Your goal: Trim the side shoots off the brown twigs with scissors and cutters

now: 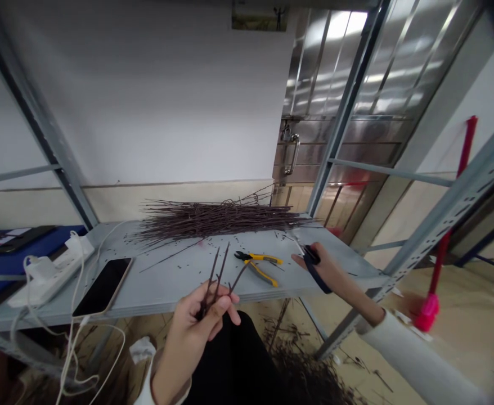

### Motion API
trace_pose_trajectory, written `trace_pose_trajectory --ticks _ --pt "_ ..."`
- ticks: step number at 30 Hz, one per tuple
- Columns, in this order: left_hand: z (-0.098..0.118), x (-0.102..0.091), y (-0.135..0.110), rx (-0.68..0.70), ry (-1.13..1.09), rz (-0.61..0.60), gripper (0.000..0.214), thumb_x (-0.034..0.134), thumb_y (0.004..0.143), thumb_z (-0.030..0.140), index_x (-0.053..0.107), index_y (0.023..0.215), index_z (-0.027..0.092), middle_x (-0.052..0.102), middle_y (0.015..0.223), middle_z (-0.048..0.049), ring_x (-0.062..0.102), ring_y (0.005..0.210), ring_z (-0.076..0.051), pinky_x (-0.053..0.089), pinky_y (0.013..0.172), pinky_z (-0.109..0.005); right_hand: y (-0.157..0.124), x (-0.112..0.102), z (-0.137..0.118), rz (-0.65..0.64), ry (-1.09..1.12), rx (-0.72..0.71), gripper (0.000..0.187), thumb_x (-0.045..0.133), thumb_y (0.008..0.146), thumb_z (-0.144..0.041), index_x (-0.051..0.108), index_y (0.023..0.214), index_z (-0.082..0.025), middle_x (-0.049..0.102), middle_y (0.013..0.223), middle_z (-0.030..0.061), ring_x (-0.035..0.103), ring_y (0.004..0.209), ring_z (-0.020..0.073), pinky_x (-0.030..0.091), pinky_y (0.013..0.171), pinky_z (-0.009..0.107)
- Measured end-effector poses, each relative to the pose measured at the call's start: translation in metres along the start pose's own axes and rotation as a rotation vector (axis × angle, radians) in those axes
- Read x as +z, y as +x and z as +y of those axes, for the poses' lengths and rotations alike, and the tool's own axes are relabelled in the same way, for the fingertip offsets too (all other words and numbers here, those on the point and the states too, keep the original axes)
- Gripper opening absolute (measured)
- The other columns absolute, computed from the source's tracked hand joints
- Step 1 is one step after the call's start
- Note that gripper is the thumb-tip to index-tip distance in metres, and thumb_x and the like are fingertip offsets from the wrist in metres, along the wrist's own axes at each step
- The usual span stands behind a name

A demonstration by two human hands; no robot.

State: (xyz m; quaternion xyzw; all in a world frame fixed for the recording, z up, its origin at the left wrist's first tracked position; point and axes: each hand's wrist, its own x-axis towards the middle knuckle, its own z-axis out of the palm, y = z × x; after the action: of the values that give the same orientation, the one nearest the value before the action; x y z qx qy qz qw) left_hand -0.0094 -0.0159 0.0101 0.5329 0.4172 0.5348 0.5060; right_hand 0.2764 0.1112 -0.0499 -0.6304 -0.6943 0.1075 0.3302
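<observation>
My left hand is closed around a few thin dark brown twigs, which stick up and fan out above the fingers. Over the right part of the shelf, my right hand grips dark-handled shears. Their silver tip points up and left; whether the blades are apart cannot be made out. Diagonal cutters with yellow and black handles lie spread between my hands, touched by neither. Behind them, a long heap of dark brown twigs stretches across the back of the shelf.
On the grey metal shelf lie a phone and a white power strip with cables. Small twig bits dot its surface. Twig scraps cover the floor below. Shelf posts stand around; a red-handled broom leans at right.
</observation>
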Motion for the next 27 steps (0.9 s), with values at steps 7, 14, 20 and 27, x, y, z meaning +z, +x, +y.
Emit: trace_pose_trajectory --ticks 7,14,20,27 --pt "0.002 -0.002 0.002 -0.067 -0.127 -0.104 0.029 0.067 0.08 0.04 0.063 0.074 0.013 0.069 0.06 -0.005 0.033 0.034 -0.003 0.017 0.036 -0.02 0.034 0.03 0.053 -0.155 -0.305 0.133 0.023 0.066 0.066 -0.026 0.06 0.086 -0.014 0.066 0.071 0.0079 0.063 0.071 0.0238 0.043 0.067 0.029" --pt "0.003 -0.01 0.008 -0.19 -0.356 -0.319 0.029 0.07 0.077 0.039 0.06 0.067 0.014 0.065 0.045 -0.0028 0.027 0.028 -0.001 0.012 0.032 -0.018 0.03 0.05 0.04 -0.198 -0.446 0.026 0.031 0.057 0.081 -0.028 0.062 0.103 -0.007 0.062 0.106 0.0236 0.057 0.105 0.0347 0.04 0.088 0.04" --pt "0.001 -0.013 0.011 -0.215 -0.431 -0.392 0.028 0.072 0.076 0.038 0.062 0.066 0.013 0.061 0.041 -0.0005 0.023 0.026 -0.001 0.009 0.031 -0.017 0.02 0.072 -0.001 -0.322 -0.39 -0.231 0.048 0.052 0.087 -0.049 0.054 0.123 -0.018 0.056 0.125 0.0156 0.049 0.119 0.0294 0.036 0.099 0.039" --pt "0.001 -0.021 0.009 -0.183 -0.415 -0.318 0.023 0.07 0.079 0.034 0.061 0.074 0.013 0.07 0.052 -0.0045 0.028 0.026 0.001 0.006 0.031 -0.015 0.035 0.082 -0.017 -0.482 -0.437 -0.253 0.067 0.071 0.064 -0.05 0.059 0.115 -0.008 0.059 0.116 0.0234 0.054 0.108 0.0379 0.041 0.089 0.043"
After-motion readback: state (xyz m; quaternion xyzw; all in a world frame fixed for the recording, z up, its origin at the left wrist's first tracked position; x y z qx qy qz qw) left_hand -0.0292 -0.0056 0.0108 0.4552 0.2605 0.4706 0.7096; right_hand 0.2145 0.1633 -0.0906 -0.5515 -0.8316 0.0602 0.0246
